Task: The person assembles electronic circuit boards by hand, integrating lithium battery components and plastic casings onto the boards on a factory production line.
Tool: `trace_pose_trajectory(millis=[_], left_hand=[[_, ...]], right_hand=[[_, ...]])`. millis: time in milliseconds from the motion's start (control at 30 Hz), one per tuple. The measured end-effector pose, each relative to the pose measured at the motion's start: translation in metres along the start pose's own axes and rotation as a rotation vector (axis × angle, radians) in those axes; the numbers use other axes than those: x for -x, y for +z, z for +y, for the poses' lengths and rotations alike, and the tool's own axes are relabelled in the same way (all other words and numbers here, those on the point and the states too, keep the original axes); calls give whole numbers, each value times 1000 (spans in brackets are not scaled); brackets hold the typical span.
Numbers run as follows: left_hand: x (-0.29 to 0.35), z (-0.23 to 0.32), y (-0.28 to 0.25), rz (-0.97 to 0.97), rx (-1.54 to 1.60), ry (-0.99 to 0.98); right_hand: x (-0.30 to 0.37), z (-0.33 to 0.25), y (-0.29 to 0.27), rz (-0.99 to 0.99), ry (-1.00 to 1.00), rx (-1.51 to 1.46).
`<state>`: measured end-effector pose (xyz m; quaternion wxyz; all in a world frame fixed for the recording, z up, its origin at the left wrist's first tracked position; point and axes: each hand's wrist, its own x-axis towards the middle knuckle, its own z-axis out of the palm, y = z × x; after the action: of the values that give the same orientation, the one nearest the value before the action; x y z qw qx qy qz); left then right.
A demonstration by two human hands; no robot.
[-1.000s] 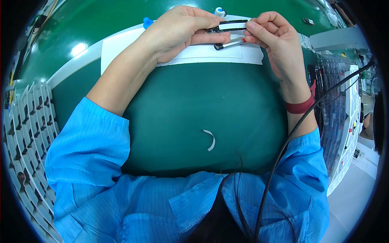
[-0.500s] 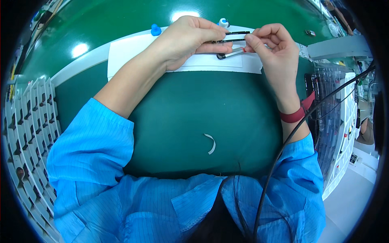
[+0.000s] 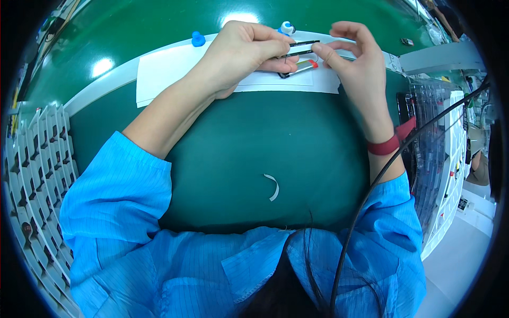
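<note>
Over the far edge of the work mat, my left hand (image 3: pixel 254 50) is closed on a thin flat piece with black long edges (image 3: pixel 305 43) and a pale middle. Just below that piece a silver-and-black part with a red end (image 3: pixel 299 69) juts out by the left fingertips; whether they grip it or it rests on the paper, I cannot tell. My right hand (image 3: pixel 358 58) has its fingers raised apart from the thumb. Its thumb tip is at the right end of the flat piece. White paper sheets (image 3: pixel 169 77) lie underneath.
A curved pale strip (image 3: pixel 273 188) lies on the green mat (image 3: pixel 228 143). Two small blue-topped items, a blue one (image 3: pixel 198 39) and a white-and-blue one (image 3: pixel 287 28), stand beyond the paper. White racks (image 3: pixel 45 169) flank the left; clear trays (image 3: pixel 424 132) and a black cable (image 3: pixel 382 175) are at right.
My right fingers have opened away from the thumb, where they were pinched at the piece's right end. The red-ended part has turned, showing more of its side.
</note>
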<state>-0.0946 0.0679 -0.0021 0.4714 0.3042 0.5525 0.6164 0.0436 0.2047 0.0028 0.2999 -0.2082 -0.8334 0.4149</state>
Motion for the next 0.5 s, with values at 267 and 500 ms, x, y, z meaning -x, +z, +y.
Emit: trace_pose_trajectory(millis=[267, 500], left_hand=[[-3, 14, -15, -546, 198, -237], [1, 8, -9, -508, 188, -159]], right_hand=[[-8, -16, -23, -506, 147, -610], [-8, -15, -23, -505, 77, -456]])
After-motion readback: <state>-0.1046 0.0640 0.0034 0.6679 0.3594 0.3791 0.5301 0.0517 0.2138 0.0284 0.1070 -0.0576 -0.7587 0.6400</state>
